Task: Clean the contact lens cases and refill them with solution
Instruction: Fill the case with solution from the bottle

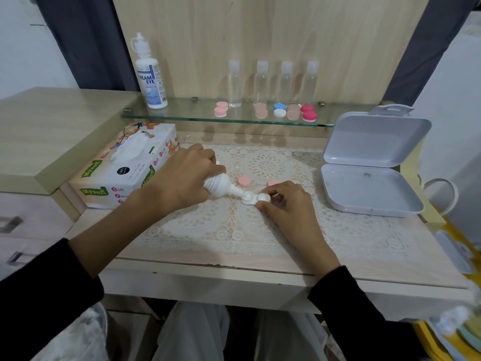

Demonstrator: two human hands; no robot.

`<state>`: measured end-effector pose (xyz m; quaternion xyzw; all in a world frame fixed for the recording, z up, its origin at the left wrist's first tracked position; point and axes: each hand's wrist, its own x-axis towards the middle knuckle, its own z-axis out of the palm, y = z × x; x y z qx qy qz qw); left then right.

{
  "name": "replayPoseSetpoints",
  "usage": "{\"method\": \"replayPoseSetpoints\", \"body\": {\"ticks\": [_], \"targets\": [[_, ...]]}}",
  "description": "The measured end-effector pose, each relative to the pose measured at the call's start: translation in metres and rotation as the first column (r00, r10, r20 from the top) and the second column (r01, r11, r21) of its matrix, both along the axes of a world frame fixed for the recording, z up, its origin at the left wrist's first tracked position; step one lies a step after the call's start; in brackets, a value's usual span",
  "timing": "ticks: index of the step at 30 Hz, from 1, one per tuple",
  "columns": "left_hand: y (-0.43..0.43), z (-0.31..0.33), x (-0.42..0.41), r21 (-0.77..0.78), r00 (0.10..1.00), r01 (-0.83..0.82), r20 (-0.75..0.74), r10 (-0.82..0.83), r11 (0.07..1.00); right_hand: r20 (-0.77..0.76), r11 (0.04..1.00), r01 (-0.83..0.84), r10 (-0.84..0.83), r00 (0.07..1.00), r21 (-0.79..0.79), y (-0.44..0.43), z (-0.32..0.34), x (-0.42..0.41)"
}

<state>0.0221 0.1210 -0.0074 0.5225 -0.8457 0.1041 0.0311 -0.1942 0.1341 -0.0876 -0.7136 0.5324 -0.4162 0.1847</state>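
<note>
A white contact lens case (256, 198) lies uncapped on the lace mat (260, 230). My left hand (179, 175) grips a small white solution bottle (221, 184), tilted down to the right with its nozzle over the case's left well. My right hand (289, 204) pinches the case's right end with thumb and fingers. Two pink caps lie just behind the case: one (244, 181) in plain view, the other (273, 182) partly hidden by my right hand.
A tissue box (125, 165) stands at the left. An open white plastic box (369, 168) sits at the right. The glass shelf (182, 116) holds a large solution bottle (151, 74), several clear small bottles (260, 82) and several closed lens cases (279, 109).
</note>
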Motion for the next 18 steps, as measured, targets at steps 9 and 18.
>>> {"method": "replayPoseSetpoints", "body": {"ticks": [9, 18], "targets": [[-0.0005, -0.0032, 0.001, -0.058, 0.997, 0.047, -0.06, -0.051, 0.997, -0.01, 1.0, 0.007, -0.007, 1.0, 0.006, -0.0008, -0.0005, -0.0006], [0.001, -0.0047, 0.0012, -0.091, 0.992, 0.072, -0.094, -0.08, 0.993, 0.011, 1.0, 0.003, -0.003, 1.0, 0.012, 0.0006, 0.0, -0.0009]]}}
